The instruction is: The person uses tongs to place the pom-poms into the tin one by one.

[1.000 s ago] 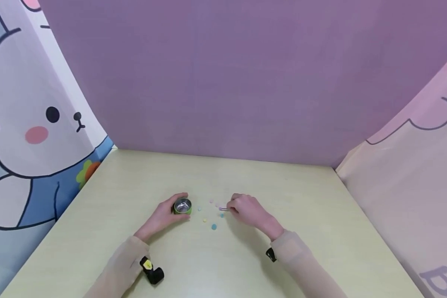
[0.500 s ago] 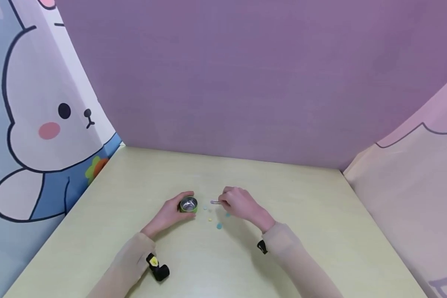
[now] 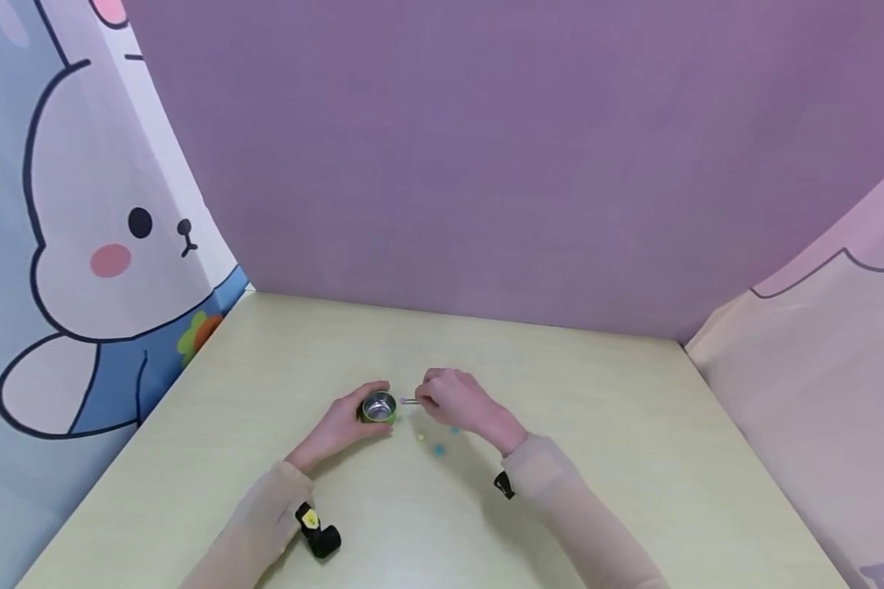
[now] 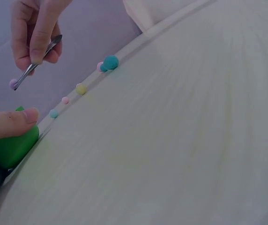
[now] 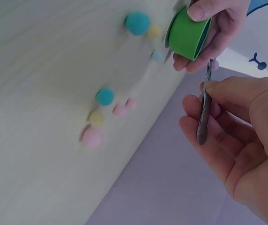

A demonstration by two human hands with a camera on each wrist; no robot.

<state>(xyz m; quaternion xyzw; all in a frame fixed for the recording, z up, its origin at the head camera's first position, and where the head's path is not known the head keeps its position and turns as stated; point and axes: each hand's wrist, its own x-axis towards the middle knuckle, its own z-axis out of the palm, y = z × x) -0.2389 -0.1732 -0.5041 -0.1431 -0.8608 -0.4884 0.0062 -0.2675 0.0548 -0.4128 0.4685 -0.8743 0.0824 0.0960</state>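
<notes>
My left hand (image 3: 342, 425) holds a small green cup (image 5: 185, 35) with a shiny metal inside, thumb on one side and fingers on the other. The cup stands upright on the table in the head view. My right hand (image 3: 457, 399) pinches metal tweezers (image 5: 203, 110) between thumb and fingers. At the tweezer tips sits a small purple ball (image 4: 13, 83), held above the table just right of the cup's rim. Whether anything lies in the cup is too small to tell.
Several small balls lie on the pale table (image 3: 597, 458) right of the cup, among them a teal ball (image 5: 137, 23), a light blue ball (image 5: 157, 55), a yellow ball (image 5: 96, 118) and a pink ball (image 5: 92, 137). A purple wall (image 3: 442, 164) stands behind the table.
My right hand has lifted the purple ball off the table with the tweezers and carried it left toward the cup. My left hand keeps its hold on the cup. The head view has shifted slightly.
</notes>
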